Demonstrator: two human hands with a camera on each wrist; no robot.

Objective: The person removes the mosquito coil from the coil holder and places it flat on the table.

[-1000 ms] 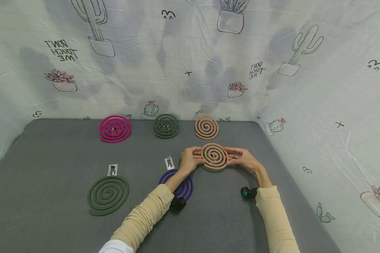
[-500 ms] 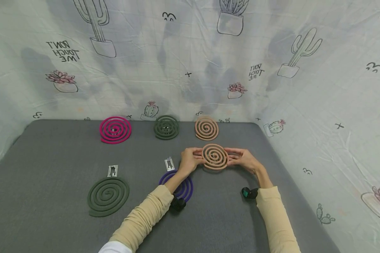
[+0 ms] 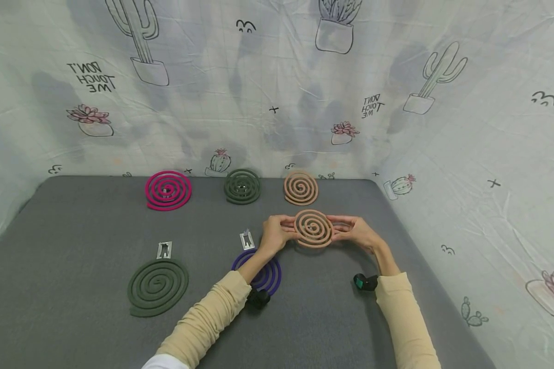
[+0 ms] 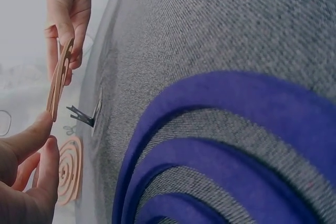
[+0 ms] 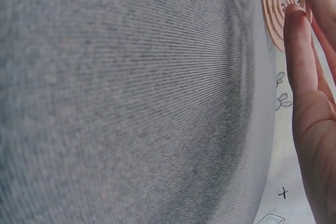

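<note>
Because a beige left sleeve (image 3: 208, 315) and its bare wrist cross over it, the blue-purple flat spiral coil (image 3: 271, 277) on the grey fabric-covered counter (image 3: 83, 220) shows only in part; the left wrist view cuts it off too. Beyond it, a tan flat spiral coil (image 3: 312, 228) is held tilted above the counter between the bare left hand (image 3: 275, 233) and right hand (image 3: 359, 233). Each grip pinches an opposite side of the rim, though the right wrist view hides most of that coil behind fingers that run out of frame. Edge-on, it looks doubled; whether that is one layer or two, I cannot tell. A dark pronged metal stand (image 4: 82, 116) rises near it. Behind sit a second tan coil (image 3: 301, 188), a dark green coil (image 3: 242, 186) and a magenta coil (image 3: 168, 190). Nearer me, one small silver metal stand (image 3: 164, 250) lies just beside a larger olive-green coil (image 3: 158, 287), and another silver stand (image 3: 246, 239) beside the blue-purple one.
</note>
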